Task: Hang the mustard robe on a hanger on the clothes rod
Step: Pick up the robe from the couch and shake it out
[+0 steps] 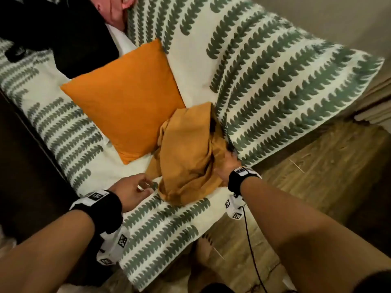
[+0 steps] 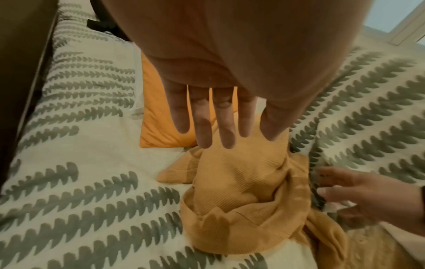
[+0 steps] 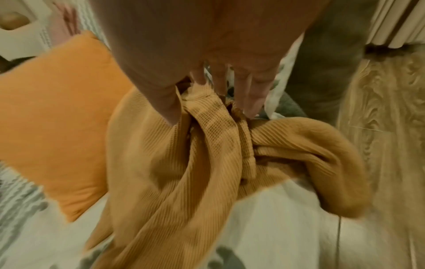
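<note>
Right hand (image 1: 226,166) pinches the bunched cloth (image 1: 188,153); left hand (image 1: 131,191) hovers spread beside it. Cushion (image 1: 124,98) touches the cloth; duvet (image 1: 275,81) crowds its far side.

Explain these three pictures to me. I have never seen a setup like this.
No machine here: a person wears three cameras. The wide picture looks down from the head; the other two look along each wrist at the fingers. The surface is a white bed cover printed with green leaves. On it lie a square orange cushion and a crumpled mustard ribbed knit cloth. The right hand pinches a bunch of that cloth between thumb and fingers; the left hand hovers beside it, fingers straight, holding nothing.
</note>
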### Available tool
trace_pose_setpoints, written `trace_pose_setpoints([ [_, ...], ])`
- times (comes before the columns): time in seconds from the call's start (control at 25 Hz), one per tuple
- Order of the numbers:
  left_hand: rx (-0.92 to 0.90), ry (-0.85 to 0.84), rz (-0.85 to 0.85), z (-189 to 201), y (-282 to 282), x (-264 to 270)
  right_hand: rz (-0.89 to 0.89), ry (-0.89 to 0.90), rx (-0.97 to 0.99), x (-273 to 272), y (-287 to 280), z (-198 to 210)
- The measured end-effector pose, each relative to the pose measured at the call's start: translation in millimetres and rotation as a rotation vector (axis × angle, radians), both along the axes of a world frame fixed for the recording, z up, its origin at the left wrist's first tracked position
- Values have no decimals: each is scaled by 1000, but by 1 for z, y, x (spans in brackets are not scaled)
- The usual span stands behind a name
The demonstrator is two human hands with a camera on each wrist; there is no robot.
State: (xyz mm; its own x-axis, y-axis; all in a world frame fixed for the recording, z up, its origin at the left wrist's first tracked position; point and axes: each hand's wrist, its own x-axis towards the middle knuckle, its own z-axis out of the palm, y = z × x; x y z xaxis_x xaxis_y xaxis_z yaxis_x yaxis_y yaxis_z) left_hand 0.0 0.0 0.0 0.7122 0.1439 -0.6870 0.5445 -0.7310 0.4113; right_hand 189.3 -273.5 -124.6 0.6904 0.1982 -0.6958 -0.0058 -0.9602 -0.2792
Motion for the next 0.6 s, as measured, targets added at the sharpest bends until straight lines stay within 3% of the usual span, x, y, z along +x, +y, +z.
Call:
trace_pose_setpoints([
  [0.08, 57, 17, 33, -12, 8, -2, -21, -68, -38, 19, 8, -18],
  [0.2, 136, 57, 54, -18, 21, -18, -110, -6, 26, 38, 20, -31],
  [0.36, 142, 76, 77, -10, 18, -25, -209, 100, 204, 6, 27, -27],
  [0.6, -1, 70, 70, 28, -12, -14, -374, 129, 663, -79, 29, 64],
])
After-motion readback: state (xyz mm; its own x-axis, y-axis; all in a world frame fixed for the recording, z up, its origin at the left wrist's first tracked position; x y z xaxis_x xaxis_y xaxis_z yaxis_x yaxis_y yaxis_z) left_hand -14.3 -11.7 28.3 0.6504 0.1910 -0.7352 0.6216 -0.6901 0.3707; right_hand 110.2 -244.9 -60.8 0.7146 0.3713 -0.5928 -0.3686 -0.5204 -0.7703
